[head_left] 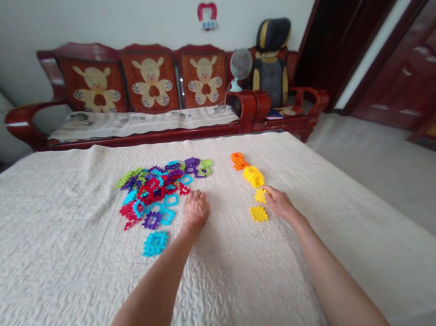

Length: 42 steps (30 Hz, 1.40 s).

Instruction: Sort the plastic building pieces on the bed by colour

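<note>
My right hand (pixel 279 201) pinches a yellow toothed plastic building tile (pixel 261 196) at its right edge. Just below lies another yellow square tile (pixel 258 214), and above is a stack of yellow tiles (pixel 253 176). Orange tiles (pixel 238 160) lie beyond that stack. My left hand (pixel 196 208) rests on the cover with curled fingers, beside the right edge of a mixed heap of tiles (pixel 155 188) in red, purple, blue and green. Its fingertips are hidden, so I cannot make out anything in them. A blue group of tiles (pixel 155 243) lies nearer me on the left.
The tiles lie on a cream quilted cover (pixel 232 290). Behind it stands a wooden sofa (pixel 146 136) with bear-patterned cushions. A small fan (pixel 241 64) and a wooden armchair (pixel 310 99) with a black and yellow seat pad are at the back right.
</note>
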### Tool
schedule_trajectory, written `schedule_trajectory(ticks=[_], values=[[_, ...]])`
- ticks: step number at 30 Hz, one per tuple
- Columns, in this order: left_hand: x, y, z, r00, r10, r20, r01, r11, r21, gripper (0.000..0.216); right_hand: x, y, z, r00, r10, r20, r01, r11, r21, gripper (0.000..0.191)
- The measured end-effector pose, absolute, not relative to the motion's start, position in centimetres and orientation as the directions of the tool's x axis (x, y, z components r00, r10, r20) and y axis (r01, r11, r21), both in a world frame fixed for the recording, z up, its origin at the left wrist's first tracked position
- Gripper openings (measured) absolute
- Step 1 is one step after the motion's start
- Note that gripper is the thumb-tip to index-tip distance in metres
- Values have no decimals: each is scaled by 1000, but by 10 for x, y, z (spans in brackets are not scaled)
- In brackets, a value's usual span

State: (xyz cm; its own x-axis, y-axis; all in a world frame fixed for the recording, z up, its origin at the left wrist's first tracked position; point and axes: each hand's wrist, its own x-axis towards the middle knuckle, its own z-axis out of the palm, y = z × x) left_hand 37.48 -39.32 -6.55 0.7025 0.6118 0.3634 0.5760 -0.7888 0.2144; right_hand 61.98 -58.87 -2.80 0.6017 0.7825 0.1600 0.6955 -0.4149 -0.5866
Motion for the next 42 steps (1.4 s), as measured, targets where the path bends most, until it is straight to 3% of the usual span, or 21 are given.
schedule_trajectory(ticks=[8,15,20,24,28,31,42], values=[[374,-390,-70,711,582,393,547,-810,210,22,642,-588,-23,631,774,49,658,-501,-562,39],[373,-389,-70,714,574,401,547,-815,192,22,629,-586,-30,809,587,43,530,-695,-486,53],[373,-389,-69,721,573,390,548,-816,186,22,615,-576,-35,823,565,55,535,-739,-409,51],[373,-390,-69,712,579,398,547,-812,204,21,616,-574,-37,814,578,59,539,-713,-449,48],[374,-391,-70,709,573,410,544,-815,197,23,620,-572,-39,774,576,262,604,-548,-579,58],[374,-390,-70,712,571,409,552,-815,177,23,622,-566,-38,742,560,368,649,-463,-603,64],[374,-390,-71,713,573,404,551,-814,182,22,624,-549,-45,714,575,400,678,-427,-598,66]])
